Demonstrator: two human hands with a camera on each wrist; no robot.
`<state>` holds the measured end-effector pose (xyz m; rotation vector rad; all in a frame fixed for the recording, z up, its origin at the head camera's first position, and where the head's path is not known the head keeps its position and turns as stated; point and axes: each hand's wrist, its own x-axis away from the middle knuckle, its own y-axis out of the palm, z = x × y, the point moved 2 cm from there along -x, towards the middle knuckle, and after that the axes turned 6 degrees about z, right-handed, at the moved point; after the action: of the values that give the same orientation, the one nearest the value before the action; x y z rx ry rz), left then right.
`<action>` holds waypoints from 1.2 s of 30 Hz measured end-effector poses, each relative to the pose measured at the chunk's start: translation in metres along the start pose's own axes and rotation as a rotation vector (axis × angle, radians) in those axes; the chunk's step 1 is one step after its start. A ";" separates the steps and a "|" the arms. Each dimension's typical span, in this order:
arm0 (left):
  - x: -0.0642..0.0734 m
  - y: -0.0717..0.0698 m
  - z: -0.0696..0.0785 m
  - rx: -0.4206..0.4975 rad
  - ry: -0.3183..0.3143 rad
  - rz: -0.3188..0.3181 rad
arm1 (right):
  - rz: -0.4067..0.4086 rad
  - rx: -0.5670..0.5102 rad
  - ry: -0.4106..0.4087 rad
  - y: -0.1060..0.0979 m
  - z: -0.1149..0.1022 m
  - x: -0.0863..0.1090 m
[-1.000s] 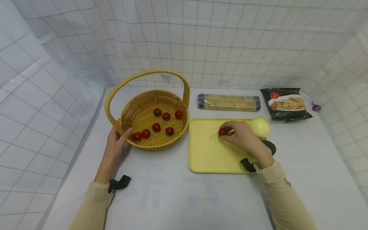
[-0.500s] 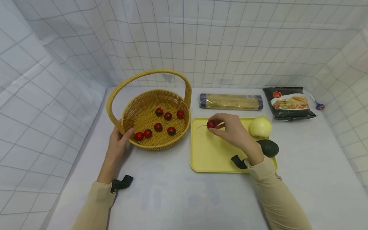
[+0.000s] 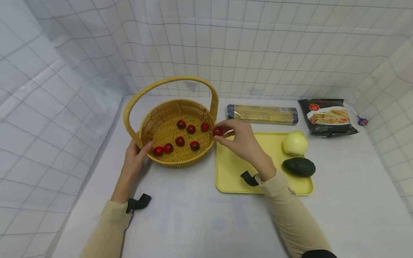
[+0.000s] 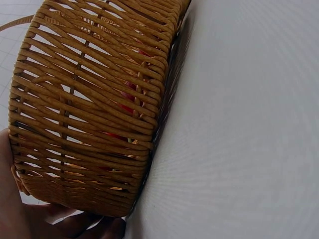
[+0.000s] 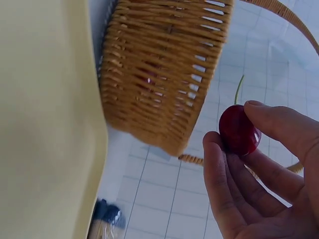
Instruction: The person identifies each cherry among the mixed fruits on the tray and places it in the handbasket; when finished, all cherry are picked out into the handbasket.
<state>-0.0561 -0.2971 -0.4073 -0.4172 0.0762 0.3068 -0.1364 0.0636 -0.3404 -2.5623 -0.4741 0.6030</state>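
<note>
A wicker basket (image 3: pixel 175 165) with a tall arched handle stands on the left of the white table, several dark red cherries (image 3: pixel 180 141) spread over its floor. My left hand (image 3: pixel 134 157) grips the basket's left side, thumb over the rim and fingers around the outside wall, as the left wrist view shows. Between thumb and fingertips my right hand (image 3: pixel 240 141) pinches a single cherry (image 5: pixel 239 130) by its body, its thin green stem pointing away. In the head view this cherry overlaps the basket's right rim, and the right wrist view shows it beside the woven wall.
Right of the basket lies a yellow tray (image 3: pixel 232 179) bearing a pale green apple-like fruit (image 3: pixel 295 143) and a dark green avocado (image 3: pixel 299 167). Behind it are a long pack of spaghetti (image 3: pixel 262 114), a black food packet (image 3: pixel 328 117) and a wrapped lollipop (image 3: pixel 362 121).
My right hand has carried the cherry leftward from over the tray to the basket's right rim, uncovering the avocado. My left hand keeps its grip on the basket.
</note>
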 end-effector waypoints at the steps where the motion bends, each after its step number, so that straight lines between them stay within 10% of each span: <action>1: 0.000 0.000 0.001 0.002 -0.001 -0.003 | 0.001 -0.008 -0.007 0.003 -0.001 -0.002; 23: 0.001 0.001 0.002 -0.006 -0.021 -0.012 | -0.044 0.046 0.020 0.059 -0.008 -0.025; 36: -0.001 0.001 0.001 0.010 0.004 -0.003 | -0.021 0.035 -0.004 0.054 -0.006 -0.020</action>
<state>-0.0572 -0.2961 -0.4068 -0.4077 0.0808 0.3028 -0.1381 0.0080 -0.3561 -2.5208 -0.4871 0.6034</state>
